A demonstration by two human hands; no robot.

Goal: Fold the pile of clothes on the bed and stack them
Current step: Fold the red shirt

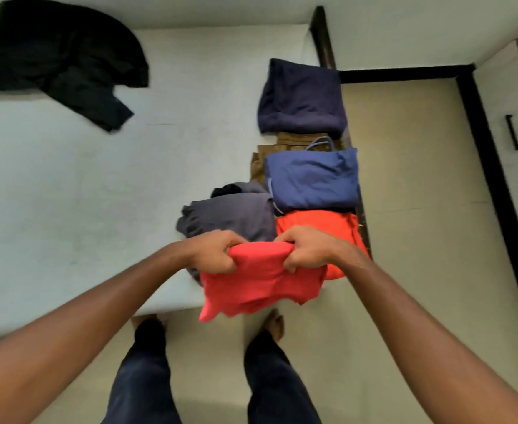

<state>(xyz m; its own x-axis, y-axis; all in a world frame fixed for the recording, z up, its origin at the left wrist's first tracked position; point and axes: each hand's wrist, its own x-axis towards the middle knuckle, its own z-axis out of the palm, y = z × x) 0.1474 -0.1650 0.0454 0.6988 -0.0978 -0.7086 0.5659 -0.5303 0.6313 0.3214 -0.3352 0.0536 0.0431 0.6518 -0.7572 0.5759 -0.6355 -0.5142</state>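
The left hand (218,250) and right hand (305,247), fingers (227,266) curled tight, grip the top edge of a folded red garment (257,280) hanging over the bed's (98,194) near corner, just in front of the folded grey (236,214), orange (322,228) and blue clothes (312,179), well apart from the unfolded black pile (59,56).

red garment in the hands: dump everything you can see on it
The red garment is plain coral-red cloth, soft and thin-looking, with no print visible. It is partly folded into layers, with uneven edges hanging at the bottom. The left hand and right hand each grip its bunched top edge, holding it in the air over the near edge of the bed. It hides part of a grey folded garment behind it; contact there cannot be told.
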